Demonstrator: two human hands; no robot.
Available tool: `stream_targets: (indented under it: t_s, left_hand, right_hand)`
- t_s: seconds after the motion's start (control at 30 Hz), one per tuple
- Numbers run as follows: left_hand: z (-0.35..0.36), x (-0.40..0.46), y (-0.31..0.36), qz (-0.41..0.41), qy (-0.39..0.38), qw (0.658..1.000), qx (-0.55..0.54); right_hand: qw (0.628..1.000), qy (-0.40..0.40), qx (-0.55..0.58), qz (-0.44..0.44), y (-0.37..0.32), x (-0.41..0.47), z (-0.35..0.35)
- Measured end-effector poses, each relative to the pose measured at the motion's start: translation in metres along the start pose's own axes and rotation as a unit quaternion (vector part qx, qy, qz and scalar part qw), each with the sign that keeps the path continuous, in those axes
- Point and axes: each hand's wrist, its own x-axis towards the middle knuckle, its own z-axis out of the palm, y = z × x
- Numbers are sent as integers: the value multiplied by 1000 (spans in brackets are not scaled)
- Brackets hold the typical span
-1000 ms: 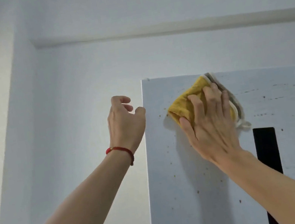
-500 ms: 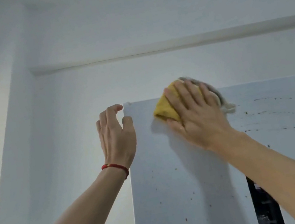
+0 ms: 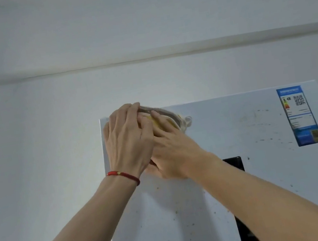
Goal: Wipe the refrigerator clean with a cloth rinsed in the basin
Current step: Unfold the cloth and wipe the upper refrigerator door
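While both hands crowd the top left corner, these lines run from them outward.

Right hand: the right hand [image 3: 172,152] lies with fingers spread flat on the cloth [image 3: 164,120], pressing it against the refrigerator [image 3: 247,168] door just below its top edge.

Left hand: the left hand [image 3: 127,140] overlaps the right, its fingertips curled over the cloth's grey edge at the door's top; it seems to pinch that edge, though the grip itself is partly hidden.

Cloth: yellow with a pale grey border and a small loop, bunched under both hands at the far left top of the door.

Risk, cloth: with the bundle half over the top edge, a hard push could tip it out of reach onto the fridge's roof, or it could drop if both hands ease off together.

Risk, dirt: brown specks [image 3: 176,211] dot the door below and right of the hands; a bunched cloth covers little and may smear them.

Risk, label: the blue energy label [image 3: 299,114] at far right could lift if wet rubbing reaches it.

Basin: not in view.

Change: half a second ago the left hand hung open in the air left of the door's edge; now it is on the cloth, over the right hand's fingers. The cloth has shifted slightly left toward the corner.
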Motion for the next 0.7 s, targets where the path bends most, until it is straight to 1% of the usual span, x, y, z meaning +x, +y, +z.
stream_targets:
  t_s: [0.03, 0.07, 0.17, 0.27, 0.3, 0.4, 0.43, 0.47, 0.53, 0.57, 0.6, 0.63, 0.67, 0.7]
  left_hand:
    - [6, 0, 7, 7, -4, 1000, -4]
    - [10, 1, 10, 18, -4, 1000, 0]
    - [29, 5, 27, 42, -2, 999, 18]
    - [46, 10, 43, 69, -18, 996, 58]
    - [49, 12, 47, 71, -25, 995, 69]
    - [54, 13, 50, 57, -27, 995, 71]
    - [55, 14, 50, 64, -25, 995, 76]
    - [54, 14, 48, 71, -24, 994, 85]
    - [53, 16, 49, 82, -30, 992, 88]
    - [52, 17, 49, 80, -32, 992, 87]
    - [52, 17, 50, 75, -32, 993, 87]
    - [52, 18, 50, 67, -27, 994, 87]
    - [53, 19, 52, 60, -23, 994, 84]
    - [53, 21, 54, 49, -17, 995, 81]
  right_hand:
    - [1000, -7, -17, -21, 19, -14, -4]
    - [999, -14, -27, -12, 38, -28, -6]
    - [993, -13, -43, 108, 96, -90, -11]
    - [968, -10, -17, 250, 143, -147, -17]
    - [959, -13, 0, 283, 156, -161, -19]
    - [939, -16, 22, 344, 182, -193, -21]
    - [922, -5, 26, 386, 188, -201, -20]
    - [897, 13, 33, 441, 191, -204, -18]
    - [824, 51, 50, 562, 192, -204, -16]
    - [787, 55, 65, 611, 190, -197, -15]
    - [759, 51, 79, 644, 184, -189, -15]
    - [754, 44, 81, 651, 177, -178, -15]
    - [771, 36, 71, 632, 168, -171, -14]
    - [809, 29, 61, 583, 155, -161, -14]
